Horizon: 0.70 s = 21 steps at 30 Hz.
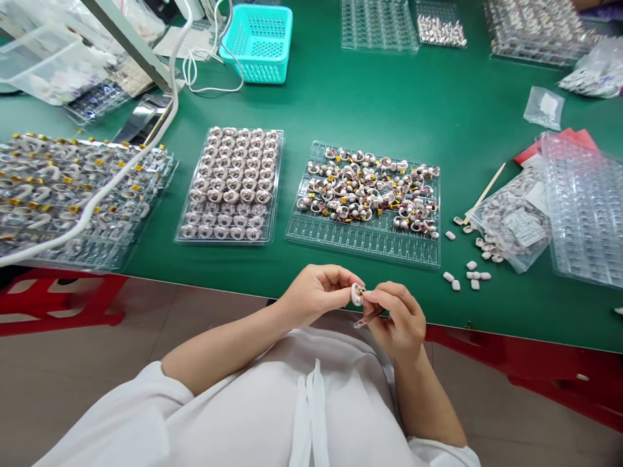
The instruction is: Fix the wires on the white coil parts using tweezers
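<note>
My left hand (316, 292) pinches a small pale pink ring-shaped earphone casing (356, 295) between thumb and fingertips, just past the table's front edge. A bit of yellow and dark shows inside its opening. My right hand (396, 318) is closed, its thumb and forefinger touching the casing's right side. Out of the right palm sticks the flat, reddish, shiny end of a slim tool (367, 318); its kind cannot be made out. Beyond my hands lies a clear tray (363, 245) heaped with similar casings (370, 188) bearing yellow tabs.
Left of that tray is a tray of pale casings in rows (231, 172). Stacked trays (73, 201) stand far left, crossed by a white cable (97, 201). Loose pale caps (472, 275), a bag of caps (516, 220) and clear trays (584, 207) lie right. A turquoise basket (263, 65) sits behind.
</note>
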Available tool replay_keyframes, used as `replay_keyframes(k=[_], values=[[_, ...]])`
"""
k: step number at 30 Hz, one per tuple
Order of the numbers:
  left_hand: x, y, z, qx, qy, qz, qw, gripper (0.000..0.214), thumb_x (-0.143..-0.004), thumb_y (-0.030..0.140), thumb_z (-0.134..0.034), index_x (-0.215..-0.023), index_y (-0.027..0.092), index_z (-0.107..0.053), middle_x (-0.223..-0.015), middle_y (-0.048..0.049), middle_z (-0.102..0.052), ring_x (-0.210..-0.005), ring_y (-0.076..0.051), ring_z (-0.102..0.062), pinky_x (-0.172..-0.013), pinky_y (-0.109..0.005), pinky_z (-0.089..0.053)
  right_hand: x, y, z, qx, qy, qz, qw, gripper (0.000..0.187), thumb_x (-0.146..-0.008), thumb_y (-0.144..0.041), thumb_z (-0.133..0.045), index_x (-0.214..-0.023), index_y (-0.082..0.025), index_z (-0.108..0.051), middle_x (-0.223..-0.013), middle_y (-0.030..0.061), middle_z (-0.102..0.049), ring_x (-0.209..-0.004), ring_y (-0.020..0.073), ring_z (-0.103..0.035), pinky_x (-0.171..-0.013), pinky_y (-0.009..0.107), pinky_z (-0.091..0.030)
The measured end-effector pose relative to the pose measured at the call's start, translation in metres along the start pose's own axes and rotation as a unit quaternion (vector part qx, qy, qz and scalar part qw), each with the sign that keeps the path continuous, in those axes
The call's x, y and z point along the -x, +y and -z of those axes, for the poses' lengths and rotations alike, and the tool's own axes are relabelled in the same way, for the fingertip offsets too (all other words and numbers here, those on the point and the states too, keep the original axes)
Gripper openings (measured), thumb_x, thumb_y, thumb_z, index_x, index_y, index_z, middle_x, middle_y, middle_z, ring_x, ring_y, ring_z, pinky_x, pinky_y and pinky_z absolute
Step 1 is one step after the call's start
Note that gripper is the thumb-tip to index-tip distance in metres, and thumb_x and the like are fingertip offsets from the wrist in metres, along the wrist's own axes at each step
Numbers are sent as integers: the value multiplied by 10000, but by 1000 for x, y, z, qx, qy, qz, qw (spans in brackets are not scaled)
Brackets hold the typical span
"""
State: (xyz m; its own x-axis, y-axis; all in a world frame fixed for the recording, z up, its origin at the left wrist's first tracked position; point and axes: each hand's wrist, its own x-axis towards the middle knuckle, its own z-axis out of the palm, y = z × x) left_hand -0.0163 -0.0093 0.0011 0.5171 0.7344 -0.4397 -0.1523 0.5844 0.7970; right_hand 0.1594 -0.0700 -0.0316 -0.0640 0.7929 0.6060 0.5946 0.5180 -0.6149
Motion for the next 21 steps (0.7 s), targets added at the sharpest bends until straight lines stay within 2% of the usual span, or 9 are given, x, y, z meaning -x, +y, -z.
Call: replay_keyframes(k=[9,13,21], values=[[-2,1,2,12,-31,6,999,225,-704,241,-863,-894,144,-792,-818,-34,-771,-766,-129,-686,-736,-231,-549,2,-3,-6,4,42,-17,999,224,-869,-90,-651,-1047,-222,-623,-849,39,-653,-749,163,-632,-654,289,-560],[-1,4,0,8,-17,10,1000,246,-686,273,-870,-870,132,-786,-802,-44,-761,-740,-140,-678,-728,-251,-552,3,-2,-8,7,50,-11,999,244,-866,-99,-648,-1062,-240,-613,-841,34,-656,-729,171,-635,-656,301,-559],[2,8,1,-96,11,0,995,199,-740,323,-811,-816,145,-768,-722,-34,-714,-627,-127,-591,-622,-235,-508,-1,1,-3,-1,-39,41,998,200,-944,-179,-546,-1126,-248,-588,-902,43,-685,-721,135,-659,-656,263,-565]])
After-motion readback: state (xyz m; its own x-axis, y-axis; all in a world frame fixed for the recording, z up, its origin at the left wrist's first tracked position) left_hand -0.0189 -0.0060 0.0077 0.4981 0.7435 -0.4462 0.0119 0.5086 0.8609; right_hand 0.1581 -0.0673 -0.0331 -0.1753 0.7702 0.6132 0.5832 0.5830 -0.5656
